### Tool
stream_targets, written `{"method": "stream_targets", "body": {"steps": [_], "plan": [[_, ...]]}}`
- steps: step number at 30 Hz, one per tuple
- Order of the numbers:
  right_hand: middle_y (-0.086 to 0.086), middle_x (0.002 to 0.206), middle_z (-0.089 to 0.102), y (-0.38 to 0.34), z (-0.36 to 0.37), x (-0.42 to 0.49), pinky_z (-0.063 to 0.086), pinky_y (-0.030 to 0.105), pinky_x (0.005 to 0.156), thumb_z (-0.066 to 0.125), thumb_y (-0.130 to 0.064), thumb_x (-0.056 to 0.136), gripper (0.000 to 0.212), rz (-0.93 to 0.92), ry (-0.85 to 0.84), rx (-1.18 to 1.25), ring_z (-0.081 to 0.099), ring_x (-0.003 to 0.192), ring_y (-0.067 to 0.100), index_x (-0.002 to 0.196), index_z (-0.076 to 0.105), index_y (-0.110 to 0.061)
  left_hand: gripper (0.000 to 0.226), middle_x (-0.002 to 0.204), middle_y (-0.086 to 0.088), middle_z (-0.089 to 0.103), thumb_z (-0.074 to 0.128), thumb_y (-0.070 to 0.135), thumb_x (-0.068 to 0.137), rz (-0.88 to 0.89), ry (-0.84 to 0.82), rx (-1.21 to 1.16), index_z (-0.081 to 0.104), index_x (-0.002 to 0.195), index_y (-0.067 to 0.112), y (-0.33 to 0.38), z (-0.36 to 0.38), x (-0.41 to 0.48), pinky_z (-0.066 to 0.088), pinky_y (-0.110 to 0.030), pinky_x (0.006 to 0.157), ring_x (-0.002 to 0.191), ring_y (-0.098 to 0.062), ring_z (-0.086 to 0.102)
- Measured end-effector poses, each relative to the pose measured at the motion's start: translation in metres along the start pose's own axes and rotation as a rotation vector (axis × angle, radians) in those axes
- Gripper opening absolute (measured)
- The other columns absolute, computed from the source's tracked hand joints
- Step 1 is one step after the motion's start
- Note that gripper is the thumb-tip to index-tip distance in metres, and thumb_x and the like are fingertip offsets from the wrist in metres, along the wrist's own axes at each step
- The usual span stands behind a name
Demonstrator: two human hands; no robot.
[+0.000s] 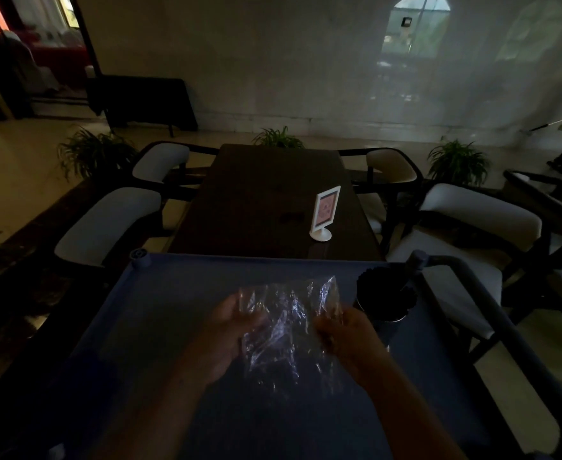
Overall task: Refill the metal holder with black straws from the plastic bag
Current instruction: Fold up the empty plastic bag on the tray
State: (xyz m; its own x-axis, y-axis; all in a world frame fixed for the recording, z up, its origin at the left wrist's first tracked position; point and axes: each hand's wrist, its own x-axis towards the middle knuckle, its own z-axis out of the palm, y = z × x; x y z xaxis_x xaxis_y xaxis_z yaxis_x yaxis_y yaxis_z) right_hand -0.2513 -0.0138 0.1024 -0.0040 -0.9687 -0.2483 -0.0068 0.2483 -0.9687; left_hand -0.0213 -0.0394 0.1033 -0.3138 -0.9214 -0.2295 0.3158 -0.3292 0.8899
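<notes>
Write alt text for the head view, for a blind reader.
The left hand and right hand hold a crumpled clear plastic bag over a blue cart top, beside a metal holder of black straws. Beyond stands a dark table with a small sign.

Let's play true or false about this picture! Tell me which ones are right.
1. The left hand and the right hand both hold the plastic bag. True.
2. The holder of black straws stands left of the plastic bag. False: it stands to the right of it, on the blue tray.
3. A white sign stands on the dark table. True.
4. The plastic bag lies flat on the dark table. False: the hands hold it crumpled above the blue tray.
5. The chairs have red cushions. False: their cushions are white.
</notes>
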Motion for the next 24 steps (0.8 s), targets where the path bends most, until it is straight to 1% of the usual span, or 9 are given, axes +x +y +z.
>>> {"method": "stream_targets", "body": {"steps": [2,4,7,10,15,17,19,22,24], "plan": [[0.001,0.065,0.066,0.001,0.000,0.000,0.050,0.023,0.054,0.058,-0.010,0.093,0.024,-0.028,0.001,-0.048,0.060,0.056,0.010,0.073,0.070,-0.016,0.041,0.098,-0.016,0.073,0.076,0.019,0.075,-0.067,0.025,0.096,0.063,0.111,0.005,-0.003,0.000,-0.003,0.058,-0.036,0.068,0.087,-0.028,0.071],[0.004,0.066,0.066,0.001,0.000,0.000,0.050,0.021,0.052,0.060,-0.010,0.092,0.017,-0.064,0.016,-0.103,0.061,0.056,0.010,0.078,0.068,-0.011,0.030,0.093,-0.016,0.073,0.073,0.020,0.078,-0.069,0.105,0.161,0.066,0.102,0.005,-0.005,-0.002,-0.003,0.058,-0.033,0.063,0.080,-0.025,0.071],[0.013,0.074,0.069,0.003,-0.001,0.002,0.051,0.026,0.054,0.064,-0.015,0.092,0.007,-0.091,0.048,-0.105,0.063,0.061,0.019,0.088,0.069,-0.012,0.012,0.088,-0.016,0.073,0.063,0.018,0.090,-0.030,0.182,0.281,0.067,0.096,0.008,-0.004,-0.004,-0.001,0.057,-0.033,0.062,0.075,-0.023,0.070],[0.015,0.073,0.066,0.004,-0.002,0.003,0.044,0.030,0.047,0.064,-0.019,0.092,0.008,-0.095,0.053,-0.116,0.057,0.058,0.022,0.096,0.068,-0.012,0.012,0.076,-0.006,0.071,0.058,0.026,0.094,0.049,0.244,0.369,0.064,0.086,0.019,-0.001,-0.004,-0.003,0.053,-0.037,0.060,0.067,-0.022,0.067],[0.017,0.077,0.069,0.007,-0.002,0.002,0.047,0.034,0.051,0.065,-0.014,0.091,0.004,-0.116,0.089,-0.030,0.061,0.062,0.024,0.091,0.068,-0.017,0.011,0.076,-0.001,0.067,0.061,0.021,0.093,0.159,0.307,0.291,0.064,0.103,0.020,-0.001,0.000,-0.003,0.048,-0.024,0.054,0.066,-0.013,0.062],[0.007,0.065,0.066,0.010,-0.002,0.002,0.042,0.024,0.042,0.064,-0.011,0.091,0.011,-0.127,0.103,0.004,0.057,0.051,0.013,0.085,0.068,-0.020,0.012,0.074,0.000,0.066,0.064,0.018,0.089,0.116,0.272,0.193,0.066,0.101,0.018,0.000,-0.002,-0.004,0.048,-0.024,0.052,0.061,-0.010,0.060],[0.000,0.056,0.059,0.012,-0.003,0.002,0.037,0.021,0.036,0.063,-0.008,0.092,0.015,-0.149,0.129,0.021,0.050,0.042,0.007,0.080,0.065,-0.018,0.005,0.068,0.000,0.064,0.066,0.018,0.086,0.034,0.161,0.096,0.071,0.087,0.019,0.002,-0.004,-0.007,0.047,-0.023,0.050,0.055,-0.009,0.058],[0.000,0.057,0.061,0.016,-0.006,0.002,0.040,0.022,0.037,0.063,-0.006,0.091,0.006,-0.150,0.125,0.018,0.052,0.044,0.010,0.085,0.063,-0.009,0.015,0.070,-0.001,0.070,0.062,0.017,0.090,-0.016,0.137,0.239,0.074,0.082,0.023,0.002,-0.011,-0.011,0.051,-0.027,0.056,0.060,-0.013,0.065],[0.002,0.058,0.061,0.018,-0.008,0.002,0.040,0.023,0.038,0.063,-0.006,0.091,0.002,-0.141,0.091,0.023,0.053,0.045,0.011,0.089,0.063,-0.006,0.016,0.069,-0.002,0.068,0.057,0.019,0.094,0.007,0.153,0.351,0.069,0.085,0.021,0.002,-0.013,-0.011,0.049,-0.026,0.052,0.058,-0.013,0.063]]}}
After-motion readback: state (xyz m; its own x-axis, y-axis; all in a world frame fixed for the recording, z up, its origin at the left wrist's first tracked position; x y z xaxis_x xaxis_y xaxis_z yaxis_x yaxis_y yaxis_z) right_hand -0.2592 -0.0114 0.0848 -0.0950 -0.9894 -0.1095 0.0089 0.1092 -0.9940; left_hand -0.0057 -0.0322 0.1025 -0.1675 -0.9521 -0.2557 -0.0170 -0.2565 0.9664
